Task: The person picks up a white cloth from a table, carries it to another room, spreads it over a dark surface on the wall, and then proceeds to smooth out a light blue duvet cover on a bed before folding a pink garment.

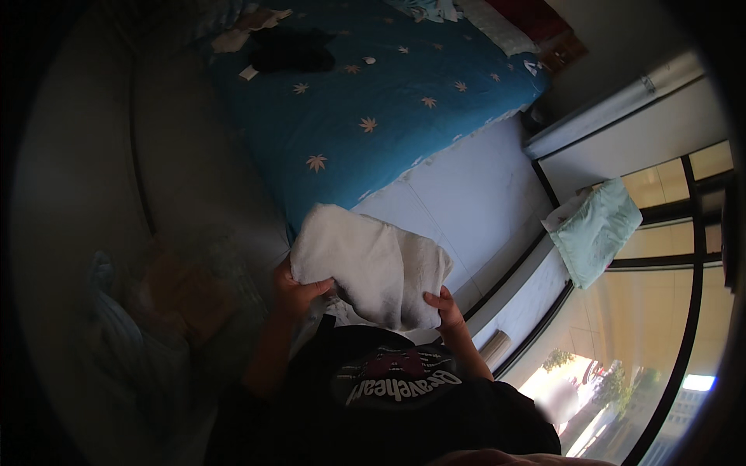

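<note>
A white folded cloth [361, 256], thick and soft like a towel or blanket, is held up in front of my chest. My left hand [300, 288] grips its left edge, the thumb on top and the fingers hidden beneath. The right edge is pinched by my right hand [447, 309], again with the thumb over the cloth. A fold line runs down the cloth right of its middle. Beyond it stands a bed with a blue sheet [396, 134] printed with pale leaves; the cloth overlaps the view of the bed's near corner.
Dark clothing [294, 49] lies on the bed's far left. At the far right of the bed is a pillow [498, 26]. A pale green pillow [600, 230] rests on the sill by the window at right. Dim bags and fabric [180, 297] are at left. White floor tiles [454, 186] show beside the bed.
</note>
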A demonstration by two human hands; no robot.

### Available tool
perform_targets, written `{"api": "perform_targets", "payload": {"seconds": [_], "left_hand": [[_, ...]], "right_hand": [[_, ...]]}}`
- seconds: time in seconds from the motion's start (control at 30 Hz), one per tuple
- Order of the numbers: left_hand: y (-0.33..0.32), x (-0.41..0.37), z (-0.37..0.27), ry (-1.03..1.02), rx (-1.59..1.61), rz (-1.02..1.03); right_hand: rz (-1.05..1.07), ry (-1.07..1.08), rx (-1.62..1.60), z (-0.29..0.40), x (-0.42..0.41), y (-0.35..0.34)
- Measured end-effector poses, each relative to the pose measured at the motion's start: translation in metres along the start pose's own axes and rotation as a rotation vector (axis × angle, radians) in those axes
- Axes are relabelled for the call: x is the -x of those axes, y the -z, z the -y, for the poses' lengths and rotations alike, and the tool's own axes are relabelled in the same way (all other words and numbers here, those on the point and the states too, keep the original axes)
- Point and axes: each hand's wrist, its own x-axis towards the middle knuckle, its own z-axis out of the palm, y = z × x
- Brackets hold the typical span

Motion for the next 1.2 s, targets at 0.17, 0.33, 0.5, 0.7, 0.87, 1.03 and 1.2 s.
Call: {"api": "perform_targets", "payload": {"seconds": [0.17,0.33,0.5,0.7,0.87,1.03,1.2], "left_hand": [[0.064,-0.034,-0.029,-0.114,0.108,-0.396],[0.105,-0.063,-0.035,-0.220,-0.159,-0.729],[0.109,-0.084,-0.033,-0.248,-0.528,-0.905],[0.044,-0.116,-0.052,-0.291,-0.141,-0.460],[0.055,-0.166,-0.040,-0.110,-0.199,-0.284],[0.094,-0.235,-0.032,-0.032,0.132,-0.175],[0.158,-0.306,-0.044,0.150,0.228,0.123]], "right_hand": [[0.229,0.056,0.095,0.027,-0.064,-0.069],[0.511,0.018,0.043,0.076,-0.128,-0.131],[0.699,-0.015,-0.039,0.112,-0.183,-0.200],[0.848,-0.082,0.551,0.120,-0.245,-0.239],[0.912,0.259,1.108,0.078,-0.293,-0.236],[0.766,0.104,0.949,0.099,-0.324,-0.270],[0.501,0.050,0.926,0.097,-0.376,-0.302]]}}
